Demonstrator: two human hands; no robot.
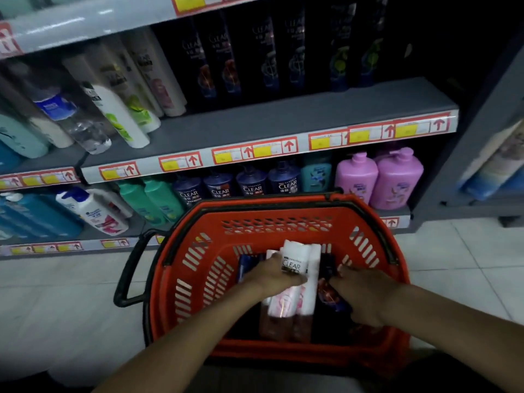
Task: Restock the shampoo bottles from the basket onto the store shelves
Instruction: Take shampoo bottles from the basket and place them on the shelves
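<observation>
Obs. The white CLEAR bottle (295,259) lies on top of the pile in the red basket (272,211), cap end toward 12 o'clock, label up. The left grip (269,276) comes in from 7 o'clock and clenches around the bottle's middle, fingers wrapped over the body. At 3 o'clock of it, the right grip (368,299) curls its fingers over a dark bottle (329,268) against the basket's right wall.

Handling (our judgement). Both look like full, rigid plastic bottles: moderately heavy, stiff walls with slight give, and a glossy skin that may slip in the hand. We rate the waist as the sound place to take hold, since the weight balances there. We would not lift by the cap, which could flip open. They are not fragile, though a drop might crack a lid.

Surroundings. Pink-and-white bottles (286,302) lie touching under the white one, and a blue bottle (245,266) sits at 9 o'clock. The basket rests on the tiled floor (56,293) with its black handle (127,279) folded out to 9 o'clock. At 12 o'clock the middle shelf (255,126) shows bare grey board in front of standing dark CLEAR stock (226,61), which we judge a likely destination.
</observation>
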